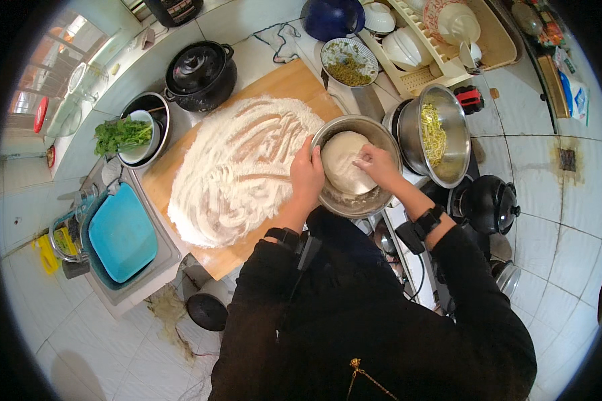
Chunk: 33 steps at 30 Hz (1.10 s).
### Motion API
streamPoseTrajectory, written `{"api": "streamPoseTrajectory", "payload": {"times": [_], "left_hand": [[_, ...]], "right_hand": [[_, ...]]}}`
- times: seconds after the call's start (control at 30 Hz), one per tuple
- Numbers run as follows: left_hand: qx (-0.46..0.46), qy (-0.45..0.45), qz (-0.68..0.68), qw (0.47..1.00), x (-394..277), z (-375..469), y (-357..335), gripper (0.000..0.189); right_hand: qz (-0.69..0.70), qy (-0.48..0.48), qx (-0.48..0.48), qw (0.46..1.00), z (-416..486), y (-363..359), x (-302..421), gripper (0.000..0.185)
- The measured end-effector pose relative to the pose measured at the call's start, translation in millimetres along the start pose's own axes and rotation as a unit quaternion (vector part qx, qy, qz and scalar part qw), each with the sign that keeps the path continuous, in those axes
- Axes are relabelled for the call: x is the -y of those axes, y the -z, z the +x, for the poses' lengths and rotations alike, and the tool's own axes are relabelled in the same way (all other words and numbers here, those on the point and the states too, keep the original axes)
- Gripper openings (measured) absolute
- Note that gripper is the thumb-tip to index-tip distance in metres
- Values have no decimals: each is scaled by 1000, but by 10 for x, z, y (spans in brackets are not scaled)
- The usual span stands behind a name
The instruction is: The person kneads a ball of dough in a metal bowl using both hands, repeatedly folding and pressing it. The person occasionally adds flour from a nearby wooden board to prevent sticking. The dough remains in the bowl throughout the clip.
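Note:
A steel bowl (pixel 397 150) stands before me at the right edge of a wooden board (pixel 276 85). My left hand (pixel 307 173) grips its left side, thumb over the rim. Inside lies a smooth, pale round of dough (pixel 342 160), with some residue on the bowl's wall below it. My right hand (pixel 379 164) reaches into the bowl with bunched fingertips pinching the dough's surface. White flour (pixel 220 200) is spread thickly over the board, with finger streaks through it.
To the right is a steel bowl (pixel 459 150) of bean sprouts (pixel 433 135). A cleaver (pixel 368 104) lies near a plate of chopped filling (pixel 351 70). Behind the board stands a black lidded pot (pixel 200 75). Leafy greens (pixel 123 134) and a sink with a blue basin (pixel 123 233) are left.

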<state>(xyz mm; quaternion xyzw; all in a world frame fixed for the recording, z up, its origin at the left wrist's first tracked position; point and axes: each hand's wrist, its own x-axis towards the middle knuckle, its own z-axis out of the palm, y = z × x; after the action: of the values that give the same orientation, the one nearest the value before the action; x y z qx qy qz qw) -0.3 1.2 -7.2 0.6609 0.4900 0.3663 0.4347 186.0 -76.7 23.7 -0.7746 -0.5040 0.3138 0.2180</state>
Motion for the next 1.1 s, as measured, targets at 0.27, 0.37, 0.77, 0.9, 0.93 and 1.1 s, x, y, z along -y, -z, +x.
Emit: {"api": "streamPoseTrajectory", "payload": {"times": [0.27,0.37,0.77,0.9,0.93,1.1], "left_hand": [[12,25,-7,1000,-35,2,24,34],[15,28,-1,999,-43,-2,33,34],[-6,-8,0,1000,18,-7,-11,33],[-9,-9,-10,1000,5,-8,-5,32],[-8,-7,-14,1000,-4,-6,-1,32],[6,12,-9,1000,-45,-3,25,32]], "right_hand": [[-14,-56,47,997,87,-5,-39,38],[64,-187,45,979,132,-25,-64,38],[426,-159,38,890,-106,86,138,20],[394,-194,-18,898,-153,56,177,29],[378,-205,-44,902,-158,46,163,32],[540,-260,-44,799,-157,0,89,38]]}}
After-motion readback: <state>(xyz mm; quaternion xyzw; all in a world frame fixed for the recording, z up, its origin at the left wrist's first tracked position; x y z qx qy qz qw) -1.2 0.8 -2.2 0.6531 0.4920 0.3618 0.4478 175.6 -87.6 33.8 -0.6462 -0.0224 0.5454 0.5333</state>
